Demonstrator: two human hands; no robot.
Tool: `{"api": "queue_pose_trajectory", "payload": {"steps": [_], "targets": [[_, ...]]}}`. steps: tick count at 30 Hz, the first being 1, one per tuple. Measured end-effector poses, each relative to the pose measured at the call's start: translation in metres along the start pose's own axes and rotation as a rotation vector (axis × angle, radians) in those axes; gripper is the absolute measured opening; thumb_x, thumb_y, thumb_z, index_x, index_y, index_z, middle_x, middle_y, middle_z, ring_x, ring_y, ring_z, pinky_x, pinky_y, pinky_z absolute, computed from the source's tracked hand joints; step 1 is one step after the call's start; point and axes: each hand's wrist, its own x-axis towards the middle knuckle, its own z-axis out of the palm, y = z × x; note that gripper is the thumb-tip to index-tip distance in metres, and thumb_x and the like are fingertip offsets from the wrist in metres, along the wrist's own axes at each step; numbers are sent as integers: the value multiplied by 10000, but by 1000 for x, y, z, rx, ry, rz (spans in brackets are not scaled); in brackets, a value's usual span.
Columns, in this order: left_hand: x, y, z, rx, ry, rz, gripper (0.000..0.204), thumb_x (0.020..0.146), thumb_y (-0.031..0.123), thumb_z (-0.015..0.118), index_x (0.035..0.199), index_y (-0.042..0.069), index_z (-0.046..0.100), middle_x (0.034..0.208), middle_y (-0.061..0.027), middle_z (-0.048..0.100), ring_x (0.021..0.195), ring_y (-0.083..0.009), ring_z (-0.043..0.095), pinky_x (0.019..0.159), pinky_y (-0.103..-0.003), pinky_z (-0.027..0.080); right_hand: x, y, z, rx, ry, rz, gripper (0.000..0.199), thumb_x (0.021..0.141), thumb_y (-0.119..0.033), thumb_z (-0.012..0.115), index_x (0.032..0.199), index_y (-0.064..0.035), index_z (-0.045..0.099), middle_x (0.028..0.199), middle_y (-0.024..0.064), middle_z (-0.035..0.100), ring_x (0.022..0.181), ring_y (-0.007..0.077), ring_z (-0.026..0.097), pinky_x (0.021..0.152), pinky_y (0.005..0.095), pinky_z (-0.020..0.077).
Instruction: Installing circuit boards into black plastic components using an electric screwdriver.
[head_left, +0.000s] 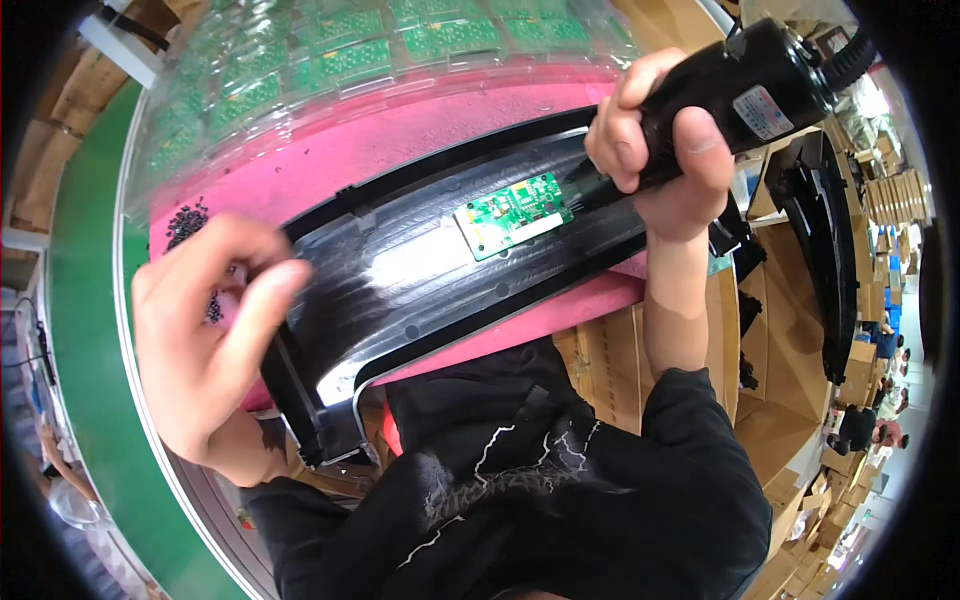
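A long black plastic panel (420,290) lies across a pink mat (400,140). A small green circuit board (515,213) sits on the panel's upper face. My right hand (665,150) is shut around a black electric screwdriver (745,95), whose tip points down at the right edge of the circuit board. My left hand (205,335) hovers at the panel's left end, fingers curled loosely, close to a scatter of small black screws (188,222); whether it pinches a screw is hidden.
Clear plastic trays of green circuit boards (340,55) lie beyond the mat. A green conveyor belt (95,330) runs along the left. Cardboard boxes (760,340) and more black panels (815,220) stand at the right, with people in the far right.
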Motion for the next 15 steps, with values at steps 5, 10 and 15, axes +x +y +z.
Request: {"api": "queue_pose_trajectory", "payload": {"steps": [5,10,15], "targets": [[-73,-51,12,156,103,-493,457,930,233,703,606,-19,502,460,-82,428,443,-107,394,432,-351,291,2,-7,-14,120,-9,100,432,945,-449,562,1062,-34,538,682,-17,491,544,90,448,594,264,367],[-134,-37,56,-151,64,-561,406,939,207,602,629,-48,545,459,-120,461,380,-136,444,402,-389,306,23,-5,-23,496,296,277,175,953,-222,653,969,-57,599,810,16,566,745,131,562,734,302,483],[-176,-45,77,-727,-33,-547,497,903,418,677,962,-74,650,761,-90,682,721,-163,676,664,-336,553,32,15,-20,631,404,391,201,948,-149,631,1031,7,536,1029,121,558,995,252,578,933,537,525]]}}
